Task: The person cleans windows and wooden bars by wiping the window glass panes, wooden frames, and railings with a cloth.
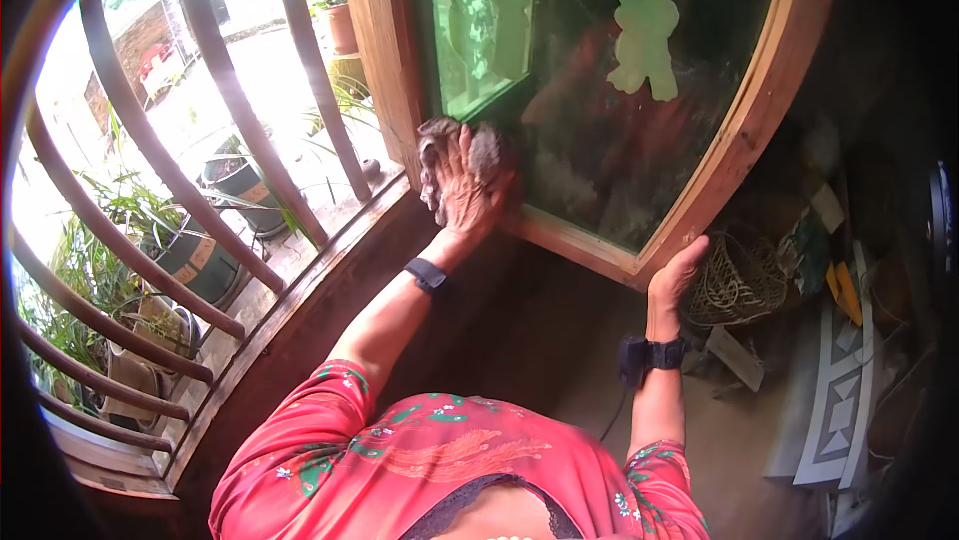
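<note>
A wood-framed glass window sash (734, 155) stands swung inward, with a pale green figure-shaped sticker (647, 30) on its pane. My left hand (468, 185) presses a crumpled grey-brown cloth (433, 150) against the lower corner of the sash, beside the window post (385, 50). Its fingers point upward over the cloth. My right hand (679, 275) is at the outer bottom corner of the sash frame, thumb showing at the wood; its other fingers are hidden behind the frame.
Curved wooden bars (235, 90) and a sill (290, 310) are on the left, with potted plants (205, 255) outside. On the right are a woven basket (737, 280), a yellow item (844, 292) and a white patterned panel (839, 400).
</note>
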Demonstrator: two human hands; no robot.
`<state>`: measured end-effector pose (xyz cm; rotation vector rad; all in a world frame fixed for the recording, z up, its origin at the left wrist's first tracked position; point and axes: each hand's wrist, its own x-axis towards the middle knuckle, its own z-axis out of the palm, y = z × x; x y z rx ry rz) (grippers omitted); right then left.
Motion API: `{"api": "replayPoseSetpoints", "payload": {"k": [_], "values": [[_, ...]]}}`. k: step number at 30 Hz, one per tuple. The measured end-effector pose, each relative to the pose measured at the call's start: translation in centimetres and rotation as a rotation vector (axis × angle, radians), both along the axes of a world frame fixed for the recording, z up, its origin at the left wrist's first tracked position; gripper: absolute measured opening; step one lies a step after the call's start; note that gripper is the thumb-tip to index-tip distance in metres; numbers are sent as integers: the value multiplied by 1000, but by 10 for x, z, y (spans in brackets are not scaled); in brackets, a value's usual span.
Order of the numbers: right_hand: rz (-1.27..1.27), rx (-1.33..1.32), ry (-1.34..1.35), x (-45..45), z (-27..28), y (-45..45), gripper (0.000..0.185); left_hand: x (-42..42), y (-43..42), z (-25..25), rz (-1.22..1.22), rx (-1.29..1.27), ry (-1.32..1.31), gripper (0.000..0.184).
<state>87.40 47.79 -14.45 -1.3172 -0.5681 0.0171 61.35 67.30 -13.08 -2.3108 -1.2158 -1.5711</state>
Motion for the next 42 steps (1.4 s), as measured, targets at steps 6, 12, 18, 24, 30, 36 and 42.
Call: {"api": "replayPoseSetpoints", "payload": {"k": [6,12,18,24,30,36,42], "values": [[-23,-85,14,-14,25,-8,55,69,-44,163,-219,473,-29,82],[-18,19,-57,0,15,5,52,105,-74,284,-302,649,-15,80],[-28,-33,-97,17,6,15,55,77,-27,125,-531,702,546,84],[-40,46,-28,16,11,26,59,-35,22,60,-419,250,888,53],[-57,26,-65,6,18,14,58,-70,37,51,29,525,427,55],[-113,-53,-12,-16,29,1,56,16,-35,-21,-39,72,19,78],[-116,5,-9,-14,30,5,57,52,-103,-17,-385,171,77,63]]}}
